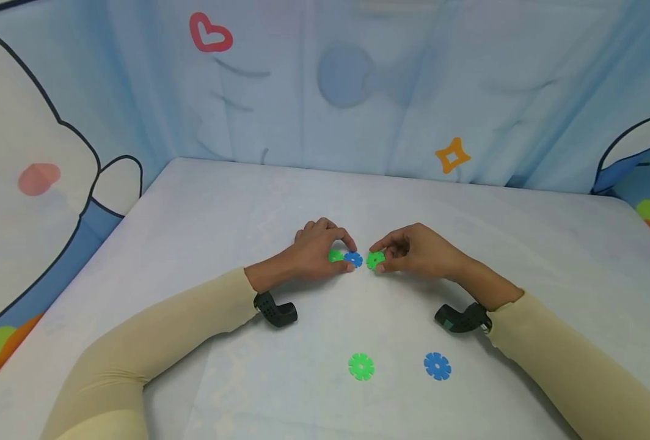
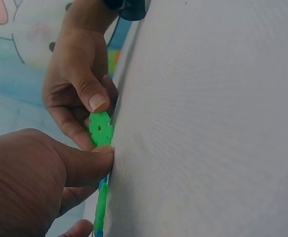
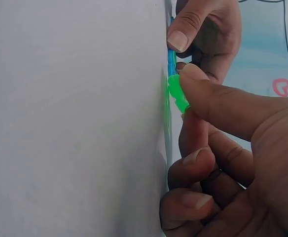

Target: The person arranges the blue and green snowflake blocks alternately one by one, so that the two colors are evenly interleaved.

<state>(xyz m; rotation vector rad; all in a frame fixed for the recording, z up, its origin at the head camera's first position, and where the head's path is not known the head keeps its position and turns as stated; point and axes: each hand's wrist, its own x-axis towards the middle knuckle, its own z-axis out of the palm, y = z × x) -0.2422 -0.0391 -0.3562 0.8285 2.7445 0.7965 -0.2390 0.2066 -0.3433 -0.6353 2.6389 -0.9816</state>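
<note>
My left hand [image 1: 315, 252] pinches a blue notched plastic disc [image 1: 353, 260] between thumb and forefinger at mid-table. A green notched disc [image 1: 335, 255] adjoins it under the palm, partly hidden by the fingers. In the left wrist view this green disc [image 2: 100, 207] stands nearly edge-on, with bits of blue at both its ends. From the right, my right hand [image 1: 426, 252] grips another green notched disc [image 1: 376, 260] by its edge, tilted up from the table. A small gap separates it from the blue disc in the head view.
Nearer the front of the white table [image 1: 281, 379] lie a loose green disc [image 1: 361, 366] and a loose blue disc [image 1: 437, 366], apart from each other. A printed blue curtain [image 1: 281, 91] hangs behind the table. Each wrist carries a dark camera mount.
</note>
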